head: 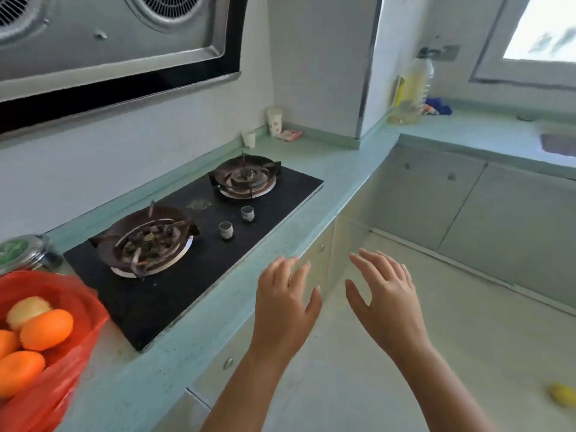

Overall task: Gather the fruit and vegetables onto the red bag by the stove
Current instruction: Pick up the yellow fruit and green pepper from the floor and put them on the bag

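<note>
Hovering lower centre of frame: your left hand (285, 302) and right hand (385, 297), both spread and empty, likely between pickups. Red bag (67, 310), lower left on the desk (218, 307) beside the stove (199, 232): holds oval orange fruit (46, 328), long axes running roughly left to right, and one pale fruit (26, 310). Yellow item (562, 397), lower right on the floor: probably yours to collect next.
</note>
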`<state>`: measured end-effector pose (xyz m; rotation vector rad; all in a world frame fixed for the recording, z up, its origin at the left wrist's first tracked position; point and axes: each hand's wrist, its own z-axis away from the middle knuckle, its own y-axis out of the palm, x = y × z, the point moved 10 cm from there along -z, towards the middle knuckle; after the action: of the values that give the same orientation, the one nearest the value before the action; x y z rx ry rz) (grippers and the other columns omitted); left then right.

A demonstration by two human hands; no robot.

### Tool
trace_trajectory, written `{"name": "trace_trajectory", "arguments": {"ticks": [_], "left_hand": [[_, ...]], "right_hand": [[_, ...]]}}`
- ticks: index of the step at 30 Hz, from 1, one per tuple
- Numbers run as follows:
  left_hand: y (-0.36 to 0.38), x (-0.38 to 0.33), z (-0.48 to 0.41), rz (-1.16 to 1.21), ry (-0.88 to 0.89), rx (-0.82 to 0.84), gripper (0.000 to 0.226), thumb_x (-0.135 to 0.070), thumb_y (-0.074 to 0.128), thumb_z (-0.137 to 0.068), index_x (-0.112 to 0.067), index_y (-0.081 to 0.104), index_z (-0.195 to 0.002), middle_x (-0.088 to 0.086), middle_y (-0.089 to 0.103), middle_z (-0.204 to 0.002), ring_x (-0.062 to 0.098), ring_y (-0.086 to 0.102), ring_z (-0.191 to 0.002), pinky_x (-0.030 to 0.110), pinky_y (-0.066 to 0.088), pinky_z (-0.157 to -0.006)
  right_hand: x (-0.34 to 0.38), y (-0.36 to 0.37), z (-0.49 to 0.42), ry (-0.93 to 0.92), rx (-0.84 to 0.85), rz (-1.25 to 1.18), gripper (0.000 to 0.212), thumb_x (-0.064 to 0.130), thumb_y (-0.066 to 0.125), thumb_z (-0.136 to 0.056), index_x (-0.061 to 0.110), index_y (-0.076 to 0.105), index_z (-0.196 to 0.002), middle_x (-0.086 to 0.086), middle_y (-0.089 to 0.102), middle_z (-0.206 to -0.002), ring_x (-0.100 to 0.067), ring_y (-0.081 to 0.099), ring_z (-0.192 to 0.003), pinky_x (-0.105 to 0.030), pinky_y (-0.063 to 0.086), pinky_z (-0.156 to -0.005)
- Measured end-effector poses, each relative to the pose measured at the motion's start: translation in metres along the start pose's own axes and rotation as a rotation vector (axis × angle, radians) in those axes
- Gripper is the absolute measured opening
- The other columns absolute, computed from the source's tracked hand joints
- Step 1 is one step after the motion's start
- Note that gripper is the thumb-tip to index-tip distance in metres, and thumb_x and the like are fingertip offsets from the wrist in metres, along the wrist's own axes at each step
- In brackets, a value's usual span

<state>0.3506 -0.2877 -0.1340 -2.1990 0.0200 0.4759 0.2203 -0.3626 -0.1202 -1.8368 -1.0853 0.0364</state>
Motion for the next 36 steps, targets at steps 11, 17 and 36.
{"name": "trace_trajectory", "arguments": {"ticks": [11,17,36], "left_hand": [[0.063,-0.138,0.003,0.133,0.226,0.107,0.043,-0.036,0.044,-0.083,-0.009,0.064,-0.109,0.011,0.064,-0.111,0.03,0.055,-0.108,0.043,0.047,-0.09],[0.098,-0.194,0.004,0.214,0.335,0.16,0.042,-0.036,0.045,-0.081,-0.011,0.064,-0.108,0.01,0.064,-0.111,0.025,0.046,-0.111,0.04,0.046,-0.09],[0.263,-0.35,-0.074,0.495,0.603,0.368,0.043,-0.034,0.047,-0.08,-0.006,0.065,-0.108,0.014,0.063,-0.113,0.035,0.054,-0.112,0.053,0.046,-0.091]], "right_hand": [[-0.108,-0.101,0.063,0.228,-0.163,0.151,0.038,0.025,0.059,-0.075,0.011,0.063,-0.111,-0.01,0.064,-0.113,-0.034,0.056,-0.109,-0.057,0.042,-0.092],[-0.157,-0.14,0.096,0.364,-0.238,0.223,0.04,0.033,0.047,-0.08,0.011,0.062,-0.111,-0.01,0.064,-0.113,-0.034,0.056,-0.109,-0.057,0.045,-0.088],[-0.327,-0.203,0.09,0.721,-0.332,0.449,0.042,0.034,0.045,-0.08,0.011,0.062,-0.11,-0.01,0.063,-0.115,-0.033,0.056,-0.11,-0.058,0.04,-0.089]]}}
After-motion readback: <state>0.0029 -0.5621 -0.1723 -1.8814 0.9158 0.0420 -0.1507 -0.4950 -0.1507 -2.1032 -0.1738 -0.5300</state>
